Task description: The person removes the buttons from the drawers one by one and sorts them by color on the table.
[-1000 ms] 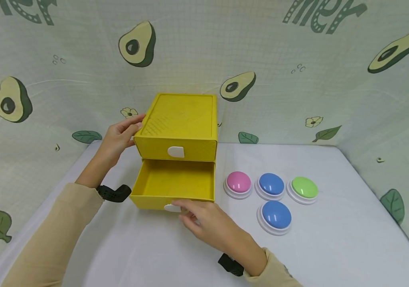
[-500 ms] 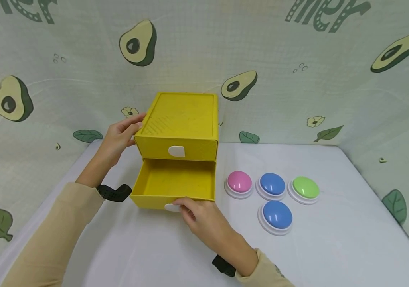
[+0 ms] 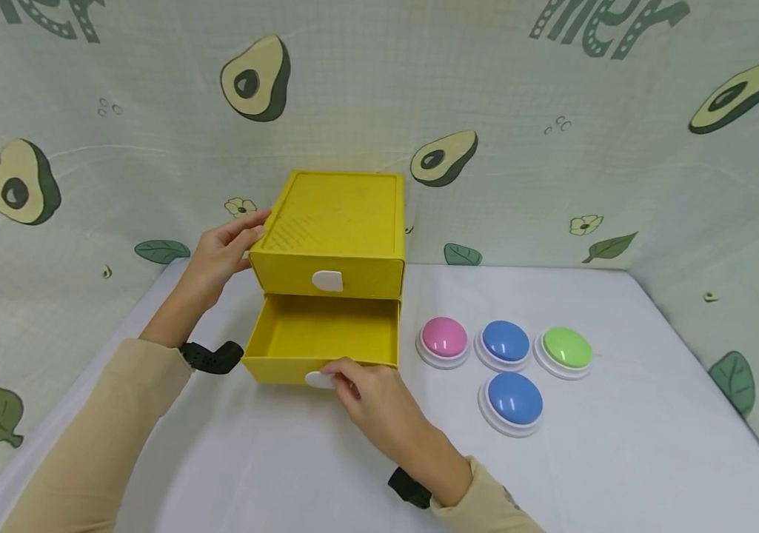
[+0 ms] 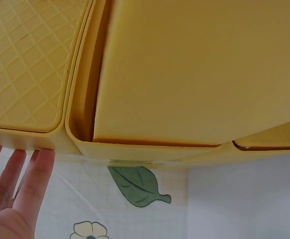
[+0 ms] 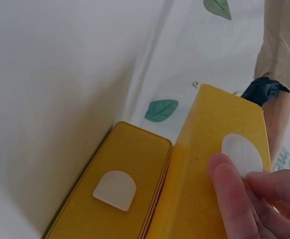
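A yellow two-drawer box stands on the white table. Its upper drawer is pushed in, while the lower drawer juts out toward me and holds nothing visible. My right hand pinches the white handle on the lower drawer's front between thumb and fingers. Against the box's left side, near the top, rests my left hand; in the left wrist view its fingers are extended and touch the wall.
Right of the box sit push buttons with white bases: a pink button, a blue button, a green button and a nearer blue button. A cloth with avocado prints hangs behind the table.
My right hand has shifted a little left and up, its fingers now bent more closely on the handle. The lower drawer has slid slightly inward. My left hand stays put.
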A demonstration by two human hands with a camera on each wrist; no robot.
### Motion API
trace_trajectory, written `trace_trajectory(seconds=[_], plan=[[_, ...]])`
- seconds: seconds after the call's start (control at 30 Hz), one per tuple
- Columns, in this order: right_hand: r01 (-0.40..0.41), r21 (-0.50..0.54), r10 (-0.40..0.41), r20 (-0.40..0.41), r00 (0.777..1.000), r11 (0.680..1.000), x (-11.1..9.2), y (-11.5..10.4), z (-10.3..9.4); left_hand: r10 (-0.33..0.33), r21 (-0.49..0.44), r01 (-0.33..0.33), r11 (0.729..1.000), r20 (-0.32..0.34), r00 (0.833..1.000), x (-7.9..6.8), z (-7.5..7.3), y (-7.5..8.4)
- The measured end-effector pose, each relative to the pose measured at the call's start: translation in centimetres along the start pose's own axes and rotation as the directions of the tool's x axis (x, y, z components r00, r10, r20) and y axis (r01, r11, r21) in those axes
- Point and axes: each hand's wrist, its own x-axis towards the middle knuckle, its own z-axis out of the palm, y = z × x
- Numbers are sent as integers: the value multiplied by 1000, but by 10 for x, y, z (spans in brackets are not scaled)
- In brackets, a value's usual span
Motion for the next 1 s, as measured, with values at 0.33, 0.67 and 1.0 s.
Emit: trace_trajectory(seconds=[0.33,0.67,1.0], plan=[[-20,22,20,9,1000,1000,4,1,0,6,2,-6,1000,0,1000,0,-1,1],[-25,35,24,2,1000,999,8,4,-2,3,-1,-3,1000,-3,1000,2,0,0],[-56,44,54,32,998,997,13,7,-3,-3,0,3,1000,5,1000,1,-1,-1]])
